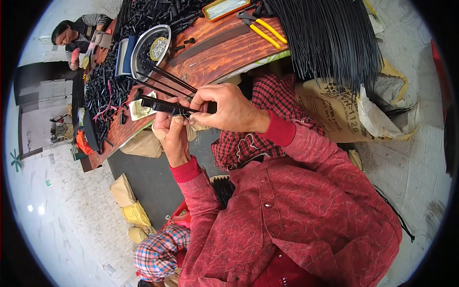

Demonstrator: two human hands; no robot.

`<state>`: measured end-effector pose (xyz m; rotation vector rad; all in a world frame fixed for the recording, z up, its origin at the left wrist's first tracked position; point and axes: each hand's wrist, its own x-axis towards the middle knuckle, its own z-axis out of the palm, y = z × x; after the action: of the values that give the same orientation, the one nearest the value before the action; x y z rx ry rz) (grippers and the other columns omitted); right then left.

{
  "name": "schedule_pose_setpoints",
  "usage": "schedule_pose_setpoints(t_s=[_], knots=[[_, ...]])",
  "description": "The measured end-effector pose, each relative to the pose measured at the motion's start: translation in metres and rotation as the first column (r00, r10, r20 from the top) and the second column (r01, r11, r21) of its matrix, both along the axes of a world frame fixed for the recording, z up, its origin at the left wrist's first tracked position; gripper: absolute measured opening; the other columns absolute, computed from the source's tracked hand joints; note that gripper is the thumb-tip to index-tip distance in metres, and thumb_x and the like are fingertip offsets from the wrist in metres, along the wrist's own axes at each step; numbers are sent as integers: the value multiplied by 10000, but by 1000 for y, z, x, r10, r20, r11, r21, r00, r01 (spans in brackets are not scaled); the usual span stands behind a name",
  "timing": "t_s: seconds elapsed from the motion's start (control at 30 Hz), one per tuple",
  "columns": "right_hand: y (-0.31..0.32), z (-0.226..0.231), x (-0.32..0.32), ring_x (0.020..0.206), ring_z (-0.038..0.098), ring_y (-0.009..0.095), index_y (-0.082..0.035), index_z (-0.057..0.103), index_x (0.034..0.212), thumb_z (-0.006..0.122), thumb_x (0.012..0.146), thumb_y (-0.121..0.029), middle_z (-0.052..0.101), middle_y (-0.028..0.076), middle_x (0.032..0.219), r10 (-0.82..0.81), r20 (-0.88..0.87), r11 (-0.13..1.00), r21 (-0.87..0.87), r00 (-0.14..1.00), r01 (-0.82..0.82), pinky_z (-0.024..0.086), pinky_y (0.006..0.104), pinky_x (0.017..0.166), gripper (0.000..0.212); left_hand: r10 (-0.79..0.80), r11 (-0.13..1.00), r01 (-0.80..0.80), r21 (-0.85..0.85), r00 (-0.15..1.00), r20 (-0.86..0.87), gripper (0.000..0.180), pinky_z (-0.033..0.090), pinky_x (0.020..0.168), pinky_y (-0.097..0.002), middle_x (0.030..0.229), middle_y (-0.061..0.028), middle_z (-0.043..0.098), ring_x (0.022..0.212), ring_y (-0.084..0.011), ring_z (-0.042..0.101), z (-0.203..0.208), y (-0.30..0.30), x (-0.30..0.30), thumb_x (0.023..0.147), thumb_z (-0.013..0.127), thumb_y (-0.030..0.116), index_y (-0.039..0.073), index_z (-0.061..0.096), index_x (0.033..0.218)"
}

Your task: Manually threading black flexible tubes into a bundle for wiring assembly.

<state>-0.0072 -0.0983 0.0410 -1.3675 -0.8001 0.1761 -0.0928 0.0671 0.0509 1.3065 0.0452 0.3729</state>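
Note:
Over the near edge of the table, both my hands are closed around a slim black tube [160, 104]. My left hand [175, 143] grips it from below, fingers wrapped round its middle. With thumb and fingertips together, my right hand [229, 107] pinches the end by my palm. Where the fingers meet, a thin bright bit like a wire or pin shows, too small to make out. Long thin black rods [174, 80] slant up and left from behind my right hand; their lower ends are hidden.
On the wooden table [205, 62] lie a metal bowl [138, 56] holding a smaller dish [158, 49], yellow-handled cutters [264, 31], an orange tray [224, 8] and heaped black parts [103, 79]. Black rods [330, 43] overhang at right above a paper sack [330, 110]. Another person [81, 36] sits far left.

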Motion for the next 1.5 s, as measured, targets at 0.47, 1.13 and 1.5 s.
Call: schedule_pose_setpoints(t_s=[0.47, 1.13, 1.5], knots=[[13, -15, 17, 672, 630, 95, 13, 665, 877, 748, 759, -99, 675, 54, 759, 44, -208, 995, 94, 977, -25, 517, 250, 641, 183, 36, 999, -37, -35, 999, -32, 462, 476, 658, -229, 972, -104, 661, 751, -132, 608, -13, 8, 26, 836, 756, 181, -47, 564, 1190], [27, -16, 30, 759, 632, 74, 25, 640, 912, 727, 816, -15, 655, 25, 831, 118, -207, 992, 70, 971, -106, 539, 228, 697, 136, 103, 993, -104, -52, 994, -31, 353, 495, 706, -232, 965, -71, 675, 816, -112, 622, -17, 13, 35, 844, 732, 88, -27, 598, 1150], [25, -20, 26, 770, 622, 63, 6, 603, 928, 714, 836, -19, 644, 21, 847, 194, -352, 979, 123, 916, -160, 525, 211, 674, 146, 118, 989, -120, -85, 993, -25, 355, 493, 676, -228, 962, -76, 678, 786, -110, 624, -20, 11, 34, 836, 725, 50, -35, 590, 1153]])
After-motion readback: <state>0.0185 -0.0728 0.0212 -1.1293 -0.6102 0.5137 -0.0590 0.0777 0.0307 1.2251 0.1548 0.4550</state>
